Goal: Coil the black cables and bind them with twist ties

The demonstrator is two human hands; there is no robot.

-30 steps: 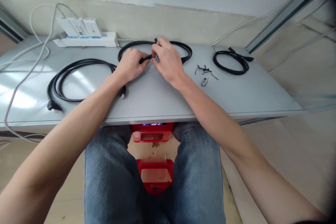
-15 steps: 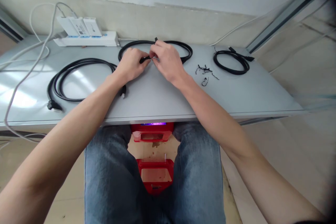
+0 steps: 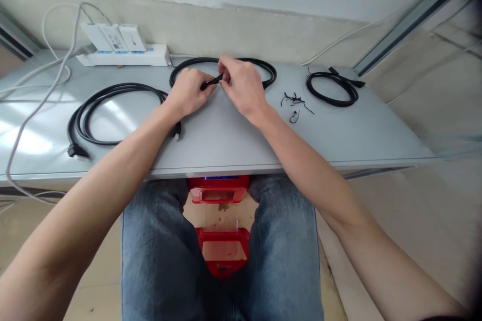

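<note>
At the back middle of the table, a coiled black cable lies partly behind my hands. My left hand is closed around a short black stretch of it. My right hand meets it from the other side, thumb and fingers pinched at the black piece between the hands. Fingers hide exactly what is pinched there. Left of my left wrist rests another coiled black cable, its plugs at the front. Right of my right hand lie several loose black twist ties.
A smaller coiled black cable is at the right of the grey table. A white power strip with white adapters stands back left, white cords trailing over the left edge. Red stools show below, between my knees.
My right hand has shifted slightly, its fingers lifting and curling differently at the black piece. The plug end that stuck up behind it is now hidden. My left hand stays put.
</note>
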